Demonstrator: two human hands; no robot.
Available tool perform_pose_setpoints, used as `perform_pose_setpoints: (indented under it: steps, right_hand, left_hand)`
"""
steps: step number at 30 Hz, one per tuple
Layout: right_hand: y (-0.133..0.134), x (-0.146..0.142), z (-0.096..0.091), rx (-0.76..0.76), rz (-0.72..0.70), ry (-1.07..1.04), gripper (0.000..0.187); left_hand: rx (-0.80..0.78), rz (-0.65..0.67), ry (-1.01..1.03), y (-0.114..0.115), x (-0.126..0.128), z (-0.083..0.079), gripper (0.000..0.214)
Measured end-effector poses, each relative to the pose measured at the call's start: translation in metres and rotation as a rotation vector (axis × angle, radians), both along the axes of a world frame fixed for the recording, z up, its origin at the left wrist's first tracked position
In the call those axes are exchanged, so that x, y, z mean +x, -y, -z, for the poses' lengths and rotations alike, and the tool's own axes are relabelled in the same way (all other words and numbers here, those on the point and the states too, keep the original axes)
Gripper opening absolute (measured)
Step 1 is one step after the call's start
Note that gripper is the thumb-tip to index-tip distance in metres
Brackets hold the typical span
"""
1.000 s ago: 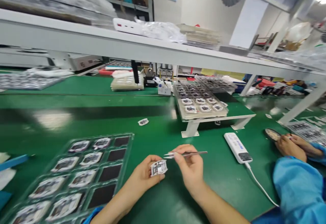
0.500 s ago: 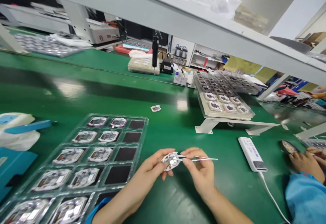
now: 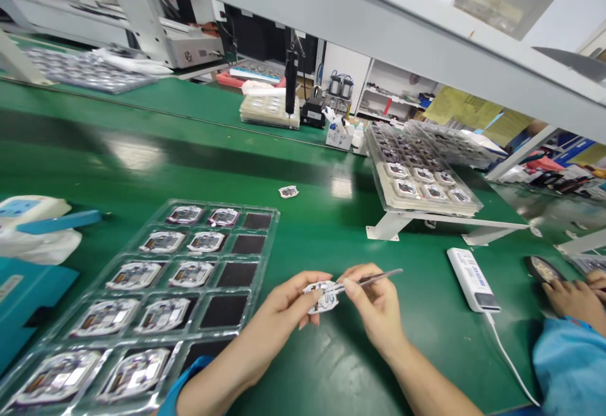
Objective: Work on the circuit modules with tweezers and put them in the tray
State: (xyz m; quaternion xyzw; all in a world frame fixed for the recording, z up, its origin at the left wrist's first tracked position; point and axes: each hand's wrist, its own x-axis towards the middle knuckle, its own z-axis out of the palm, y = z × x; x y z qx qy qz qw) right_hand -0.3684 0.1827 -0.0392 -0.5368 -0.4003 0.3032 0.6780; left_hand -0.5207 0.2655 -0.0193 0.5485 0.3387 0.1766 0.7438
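Note:
My left hand point(image 3: 284, 315) pinches a small white electronic module point(image 3: 324, 296) with a shiny metal top between thumb and fingers. My right hand point(image 3: 374, 302) is shut on slim metal tweezers point(image 3: 374, 280), whose tips meet the module's upper edge. To the left of my hands lies a clear plastic tray point(image 3: 227, 203), with several similar modules point(image 3: 163, 315) in its cells and some black cells showing no module. A co-worker's hands point(image 3: 575, 296) work at the right edge beside a dark oval dish point(image 3: 544, 269).
A white rectangular device point(image 3: 471, 280) with a white cable lies on the green bench mat point(image 3: 303, 233). A stacked module tray point(image 3: 423, 179) sits on a white stand. One loose module point(image 3: 288, 192) lies further out. A grey overhead shelf point(image 3: 379, 5) spans the top.
The view has swung and tilted since a second ago. My hands have come closer together, and the tweezer tips have moved from beside the module onto it.

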Motion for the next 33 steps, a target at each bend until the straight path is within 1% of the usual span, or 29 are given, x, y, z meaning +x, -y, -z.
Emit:
perform_pose_setpoints:
  steps: [4, 7, 11, 14, 17, 24, 30, 33]
  right_hand:
    - [-0.002, 0.003, 0.0, -0.089, -0.047, -0.111, 0.025]
    - [-0.003, 0.004, 0.001, -0.081, -0.034, -0.174, 0.025]
    - [-0.003, 0.003, 0.001, -0.07, 0.024, -0.152, 0.025]
    - [-0.003, 0.003, 0.002, -0.091, 0.028, -0.128, 0.026]
    - [-0.004, 0.003, 0.003, -0.103, 0.019, -0.134, 0.027]
    - [-0.005, 0.004, 0.005, -0.138, 0.014, -0.154, 0.029]
    - [-0.005, 0.004, 0.006, -0.125, 0.021, -0.18, 0.028]
    - [-0.005, 0.003, 0.006, -0.12, 0.018, -0.195, 0.027]
  left_hand:
    - [0.013, 0.013, -0.046, 0.001, 0.001, -0.005, 0.042]
    - [0.017, 0.021, -0.058, -0.001, 0.001, -0.004, 0.043]
    - [0.09, 0.033, -0.055, -0.002, 0.0, 0.005, 0.041]
    - [0.162, 0.043, -0.049, -0.001, 0.001, 0.014, 0.041]
    - [0.204, 0.051, -0.043, -0.001, 0.001, 0.018, 0.039]
    - [0.247, 0.064, -0.051, 0.0, 0.001, 0.02, 0.039]
    - [0.211, 0.056, -0.028, 0.0, 0.002, 0.02, 0.038]
    - [0.225, 0.059, -0.027, 0.0, 0.002, 0.02, 0.038]
